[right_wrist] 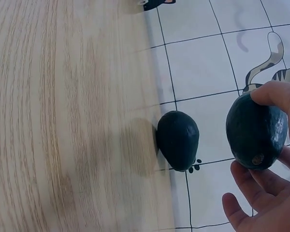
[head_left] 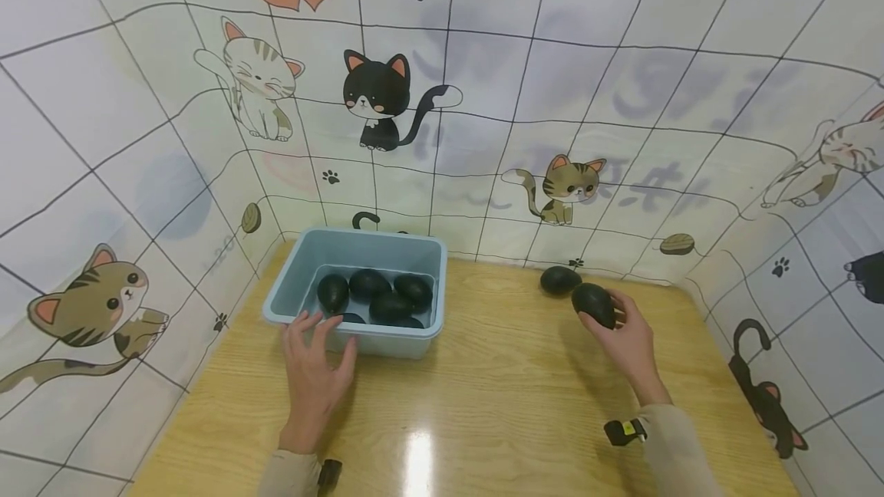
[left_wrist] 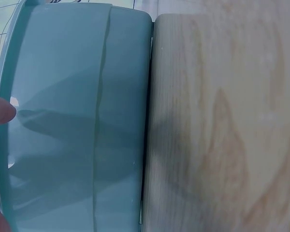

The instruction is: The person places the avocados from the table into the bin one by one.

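Observation:
My right hand (head_left: 628,340) holds a dark avocado (head_left: 593,304) between thumb and fingers, raised above the tabletop. In the right wrist view the thumb lies on one end of this avocado (right_wrist: 257,130) and fingertips support the other. Beside it, a second avocado (head_left: 560,281) lies at the back of the table against the wall covering. My left hand (head_left: 314,374) rests on the near rim of a light blue plastic bin (head_left: 387,345), fingers spread and relaxed, thumb over the outer front wall. Several dark avocados (head_left: 391,305) lie inside the bin.
A wood-grain table (head_left: 497,405) carries everything. White grid-patterned covering (head_left: 476,136) with cartoon cats encloses it at the back and both sides. The bin stands at the back left, near the back covering.

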The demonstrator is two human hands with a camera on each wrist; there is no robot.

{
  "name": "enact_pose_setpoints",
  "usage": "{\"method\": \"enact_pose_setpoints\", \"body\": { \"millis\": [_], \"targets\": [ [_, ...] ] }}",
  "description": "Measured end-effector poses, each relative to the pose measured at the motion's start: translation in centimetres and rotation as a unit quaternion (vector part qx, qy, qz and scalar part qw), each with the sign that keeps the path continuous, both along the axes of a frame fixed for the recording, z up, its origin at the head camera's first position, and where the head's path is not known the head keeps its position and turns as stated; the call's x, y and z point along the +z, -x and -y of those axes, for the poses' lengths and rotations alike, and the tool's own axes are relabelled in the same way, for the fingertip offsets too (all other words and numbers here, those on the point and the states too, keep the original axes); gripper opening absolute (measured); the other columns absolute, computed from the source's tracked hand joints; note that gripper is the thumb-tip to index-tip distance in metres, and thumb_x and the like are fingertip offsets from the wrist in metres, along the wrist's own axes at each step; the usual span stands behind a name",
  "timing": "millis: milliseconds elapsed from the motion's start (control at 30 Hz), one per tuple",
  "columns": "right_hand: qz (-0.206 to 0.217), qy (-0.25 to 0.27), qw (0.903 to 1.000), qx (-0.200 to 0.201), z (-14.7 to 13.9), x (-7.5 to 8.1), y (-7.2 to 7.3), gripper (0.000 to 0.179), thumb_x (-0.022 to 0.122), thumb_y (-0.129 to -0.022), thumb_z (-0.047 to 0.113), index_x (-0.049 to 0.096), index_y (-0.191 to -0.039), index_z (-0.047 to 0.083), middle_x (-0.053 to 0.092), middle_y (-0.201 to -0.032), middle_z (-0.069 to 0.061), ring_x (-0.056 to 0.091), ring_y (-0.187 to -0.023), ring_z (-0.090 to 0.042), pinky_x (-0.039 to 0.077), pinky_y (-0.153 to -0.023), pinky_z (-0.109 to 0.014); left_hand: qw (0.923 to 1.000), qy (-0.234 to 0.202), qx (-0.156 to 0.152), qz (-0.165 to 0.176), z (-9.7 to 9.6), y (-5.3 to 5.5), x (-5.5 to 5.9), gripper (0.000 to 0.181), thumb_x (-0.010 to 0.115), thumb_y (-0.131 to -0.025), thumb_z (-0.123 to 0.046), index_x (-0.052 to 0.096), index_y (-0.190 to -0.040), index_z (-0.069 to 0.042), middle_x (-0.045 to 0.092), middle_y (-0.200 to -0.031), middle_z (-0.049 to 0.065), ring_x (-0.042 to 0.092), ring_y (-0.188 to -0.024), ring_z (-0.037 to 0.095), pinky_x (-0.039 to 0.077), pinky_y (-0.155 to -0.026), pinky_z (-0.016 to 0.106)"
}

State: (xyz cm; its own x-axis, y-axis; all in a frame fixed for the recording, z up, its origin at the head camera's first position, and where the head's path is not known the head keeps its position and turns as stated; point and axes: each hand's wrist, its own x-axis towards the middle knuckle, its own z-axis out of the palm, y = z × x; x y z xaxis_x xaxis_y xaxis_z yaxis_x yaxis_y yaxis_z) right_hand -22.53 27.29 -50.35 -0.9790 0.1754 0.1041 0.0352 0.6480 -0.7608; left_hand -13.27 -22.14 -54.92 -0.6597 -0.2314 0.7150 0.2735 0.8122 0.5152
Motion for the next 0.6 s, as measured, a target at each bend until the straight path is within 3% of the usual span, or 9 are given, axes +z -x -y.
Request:
{"method": "enact_pose_setpoints", "body": {
  "millis": [600],
  "targets": [
    [-0.01, 0.008, 0.9996, 0.024, 1.4, 0.2, -0.2, 0.077, 0.081, -0.095, 0.038, 0.046, -0.157, 0.009, 0.054, -0.152, -0.028, 0.059, -0.123, -0.042, 0.048, -0.094, -0.047, 1.0, 0.001, -0.002, -0.005, 0.0, 0.0, -0.1, 0.037, 0.078, -0.087, -0.02, 0.069, -0.119, -0.004, 0.055, -0.131, 0.029, 0.046, -0.135, 0.053, 0.022, -0.12, 0.079]
  ]
}}
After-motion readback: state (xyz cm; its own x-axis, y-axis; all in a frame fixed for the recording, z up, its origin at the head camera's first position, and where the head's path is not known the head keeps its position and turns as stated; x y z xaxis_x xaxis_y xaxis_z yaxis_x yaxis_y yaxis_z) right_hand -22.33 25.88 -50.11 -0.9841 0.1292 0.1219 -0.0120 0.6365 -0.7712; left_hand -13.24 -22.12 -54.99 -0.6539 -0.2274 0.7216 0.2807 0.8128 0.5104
